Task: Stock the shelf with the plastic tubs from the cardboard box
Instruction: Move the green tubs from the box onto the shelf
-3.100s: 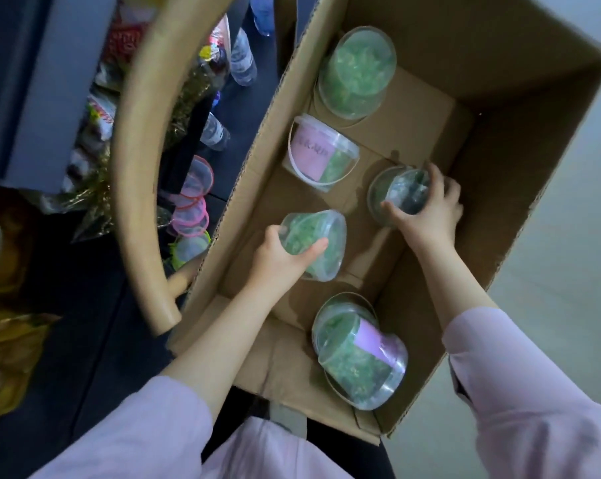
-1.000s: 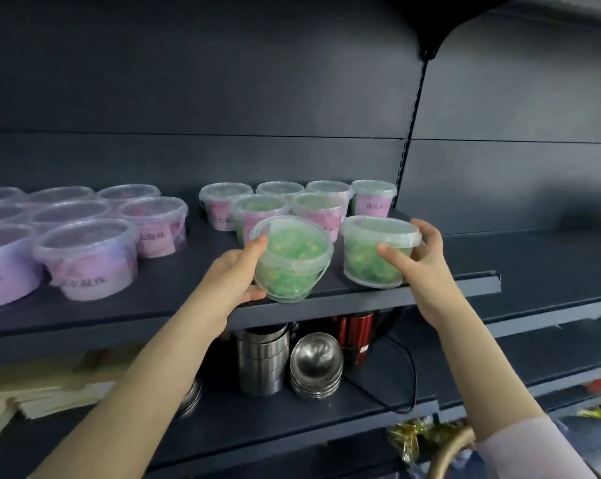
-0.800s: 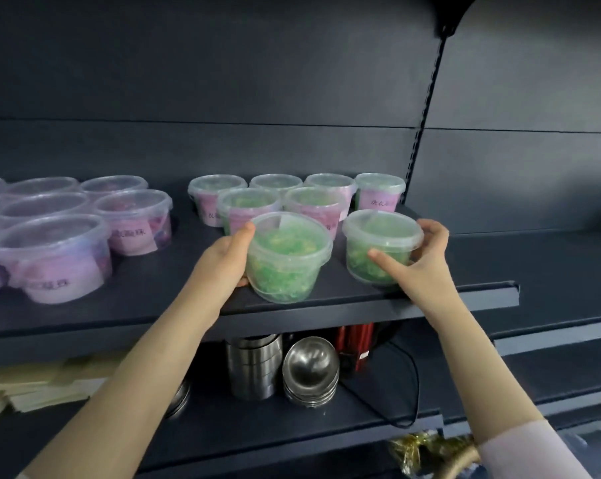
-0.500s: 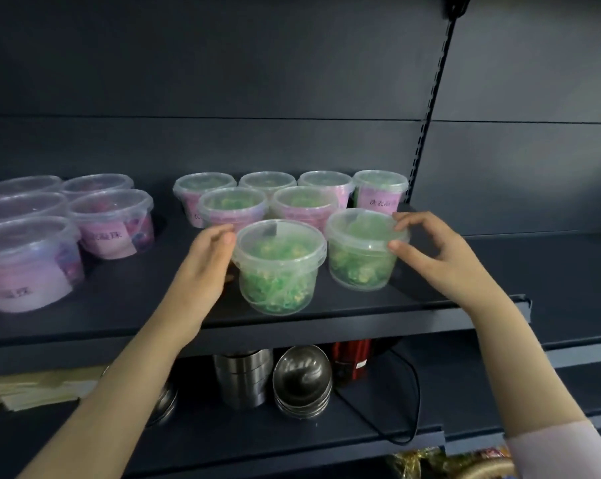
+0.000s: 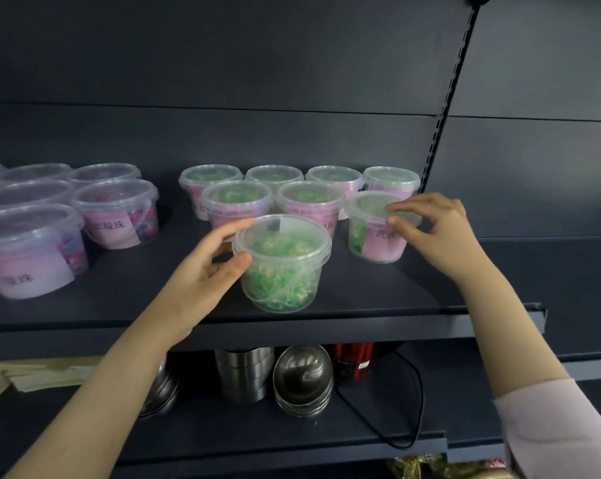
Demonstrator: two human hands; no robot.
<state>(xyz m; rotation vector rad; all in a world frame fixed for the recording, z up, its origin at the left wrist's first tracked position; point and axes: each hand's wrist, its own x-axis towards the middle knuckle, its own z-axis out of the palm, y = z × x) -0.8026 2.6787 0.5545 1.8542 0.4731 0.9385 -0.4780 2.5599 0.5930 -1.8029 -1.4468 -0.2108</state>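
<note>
Two clear plastic tubs of green filling stand at the front of the dark shelf (image 5: 361, 307). My left hand (image 5: 202, 278) grips the left side of the front tub (image 5: 285, 267), thumb on its wall and fingers by the rim. My right hand (image 5: 440, 233) pinches the lid edge of the right tub (image 5: 371, 236), whose pink label faces forward. Behind them stand several more green tubs with pink labels (image 5: 306, 202). The cardboard box is out of view.
Several larger tubs with purple filling (image 5: 116, 212) fill the shelf's left part. On the shelf below sit stacked steel cups (image 5: 244, 375), steel bowls (image 5: 304, 378), a red appliance (image 5: 354, 363) and a black cable (image 5: 416, 402). An upright rail (image 5: 444, 108) divides the shelf bays.
Both tubs came out of the box and now stand on the shelf. The right tub has moved back beside the rows and turned its pink label forward.
</note>
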